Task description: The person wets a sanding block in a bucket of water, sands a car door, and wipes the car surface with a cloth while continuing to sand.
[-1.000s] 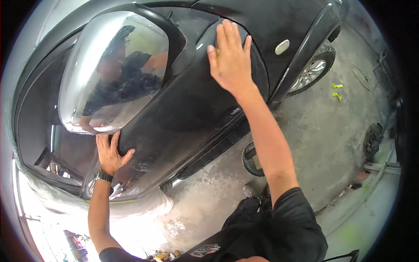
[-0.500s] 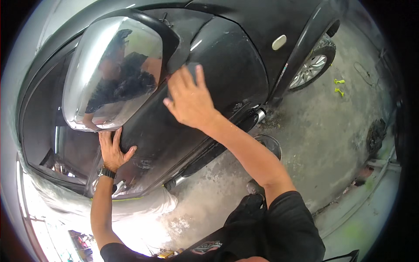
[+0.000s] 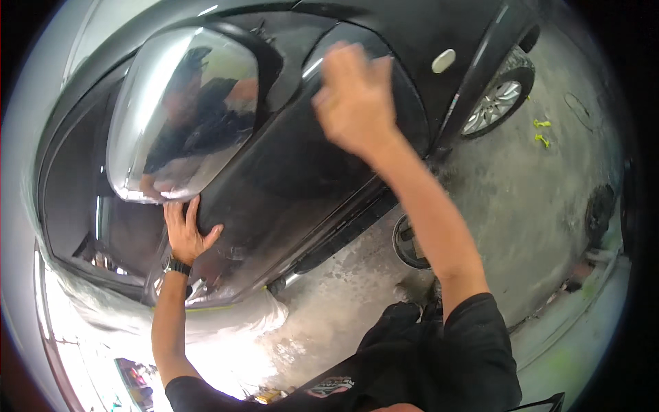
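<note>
A black car door (image 3: 274, 206) fills the middle, with a large chrome side mirror (image 3: 185, 117) at its upper left. My left hand (image 3: 187, 230) lies with spread fingers on the door beside the window, its fingertips reaching the mirror's lower edge; it holds nothing. My right hand (image 3: 357, 96) is over the black panel (image 3: 401, 89) ahead of the door, fingers bent over the surface and smeared by motion. A small grey patch shows between its fingers, too blurred to name.
A front wheel (image 3: 495, 106) stands at the upper right. Yellow-green scraps (image 3: 542, 130) lie on the concrete floor (image 3: 508, 226). A round dark container (image 3: 405, 240) sits below the sill. Plastic sheeting (image 3: 233, 319) covers the car's rear at lower left.
My right hand has swept up and to the right, from beside the mirror onto the panel ahead of the door. My left hand stays in place on the door.
</note>
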The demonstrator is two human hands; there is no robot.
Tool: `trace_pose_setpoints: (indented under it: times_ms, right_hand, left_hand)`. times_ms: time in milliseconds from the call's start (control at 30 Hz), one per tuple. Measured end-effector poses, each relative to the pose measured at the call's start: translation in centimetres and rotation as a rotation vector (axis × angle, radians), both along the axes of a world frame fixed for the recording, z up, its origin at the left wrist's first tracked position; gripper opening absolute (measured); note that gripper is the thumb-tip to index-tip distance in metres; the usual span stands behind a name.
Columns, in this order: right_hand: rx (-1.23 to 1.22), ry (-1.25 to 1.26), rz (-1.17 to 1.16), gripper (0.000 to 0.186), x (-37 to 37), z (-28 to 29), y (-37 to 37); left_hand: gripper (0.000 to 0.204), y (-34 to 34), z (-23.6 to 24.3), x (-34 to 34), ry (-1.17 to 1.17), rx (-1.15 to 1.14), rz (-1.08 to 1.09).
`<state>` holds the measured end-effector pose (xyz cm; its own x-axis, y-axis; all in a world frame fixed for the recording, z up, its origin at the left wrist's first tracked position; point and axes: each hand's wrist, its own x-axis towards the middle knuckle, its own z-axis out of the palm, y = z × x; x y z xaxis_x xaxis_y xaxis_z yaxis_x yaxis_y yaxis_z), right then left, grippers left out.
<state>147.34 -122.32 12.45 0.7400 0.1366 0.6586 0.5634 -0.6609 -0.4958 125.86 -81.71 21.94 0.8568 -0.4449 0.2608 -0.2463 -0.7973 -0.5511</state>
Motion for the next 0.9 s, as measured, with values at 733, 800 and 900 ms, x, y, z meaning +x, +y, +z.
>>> trace_pose_setpoints:
  times_ms: [733, 800, 900]
  right_hand:
    - [0.079, 1.351, -0.291, 0.074, -46.0, -34.1, -26.3]
    - [0.241, 1.402, -0.673, 0.072, -56.9, -39.8, -35.3]
    - [0.627, 1.522, -0.819, 0.069, -63.2, -36.6, -33.7]
  left_hand:
    - [0.086, -27.4, 1.3, -21.0, 1.08, -2.459, -0.946]
    - [0.092, -30.0, 3.8, -23.8, 1.369, -2.67, -1.278]
    - [0.094, -29.4, 5.7, -26.7, 1.588, -2.55, -1.73]
